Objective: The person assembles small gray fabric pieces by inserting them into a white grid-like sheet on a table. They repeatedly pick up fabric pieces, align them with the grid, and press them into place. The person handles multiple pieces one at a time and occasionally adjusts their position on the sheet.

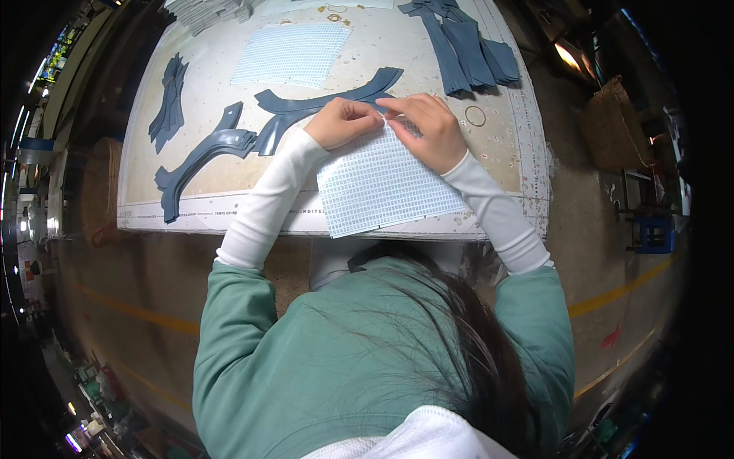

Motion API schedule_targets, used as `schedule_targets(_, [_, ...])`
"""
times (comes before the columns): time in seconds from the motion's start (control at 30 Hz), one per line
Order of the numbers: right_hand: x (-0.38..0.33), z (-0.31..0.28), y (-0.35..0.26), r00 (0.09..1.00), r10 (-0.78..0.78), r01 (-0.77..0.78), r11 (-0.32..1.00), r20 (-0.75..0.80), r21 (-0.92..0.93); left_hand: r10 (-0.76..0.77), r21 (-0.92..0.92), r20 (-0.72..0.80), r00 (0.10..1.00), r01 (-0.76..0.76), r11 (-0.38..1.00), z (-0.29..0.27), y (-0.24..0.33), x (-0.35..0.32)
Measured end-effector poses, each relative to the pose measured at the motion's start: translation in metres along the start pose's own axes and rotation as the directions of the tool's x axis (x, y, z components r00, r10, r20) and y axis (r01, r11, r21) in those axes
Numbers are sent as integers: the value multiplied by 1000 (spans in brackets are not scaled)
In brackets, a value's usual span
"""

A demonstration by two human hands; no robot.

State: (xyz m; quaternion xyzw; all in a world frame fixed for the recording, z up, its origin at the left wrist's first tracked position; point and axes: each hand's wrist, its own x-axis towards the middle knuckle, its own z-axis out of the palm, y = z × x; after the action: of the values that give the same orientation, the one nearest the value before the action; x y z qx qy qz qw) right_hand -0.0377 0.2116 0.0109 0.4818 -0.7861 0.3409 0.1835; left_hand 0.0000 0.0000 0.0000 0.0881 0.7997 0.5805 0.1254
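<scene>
My left hand and my right hand meet over the far edge of a sheet of small printed labels. The fingertips of both hands are pinched together, with a tiny white bit between them that is too small to name. The sheet lies slanted near the table's front edge, partly under my right wrist. Just beyond my hands are curved dark blue cut pieces, smooth and flat. Another stack of curved blue pieces lies to the left of my left forearm.
A second label sheet lies farther back on the white-covered table. Blue piles rest at far left and far right. A rubber band lies right of my hand. Grey pieces sit at the back; a wicker basket stands beyond the table.
</scene>
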Motion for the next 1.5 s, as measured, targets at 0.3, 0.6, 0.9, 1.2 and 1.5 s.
schedule_targets(0.3, [7, 4, 18, 866, 488, -475, 738, 106, 479, 114, 328, -41, 993, -95, 940, -2, 13, -3])
schedule_targets(0.6, [9, 31, 55, 821, 544, -570, 782, 172, 251, 368, 621, -143, 919, -206, 756, -27, 8, 21])
schedule_targets(0.9, [5, 27, 43, 846, 530, -533, 838, 61, 114, 389, 616, -149, 909, -223, 756, -26, -5, 22])
schedule_targets(1.2, [37, 13, 65, 853, 500, -522, 821, 152, 230, 364, 657, -123, 923, -199, 727, -27, -4, 22])
schedule_targets(1.5, [91, 9, 86, 865, 113, -39, 986, 489, -159, 359, 611, -142, 922, -204, 765, -28, -5, 20])
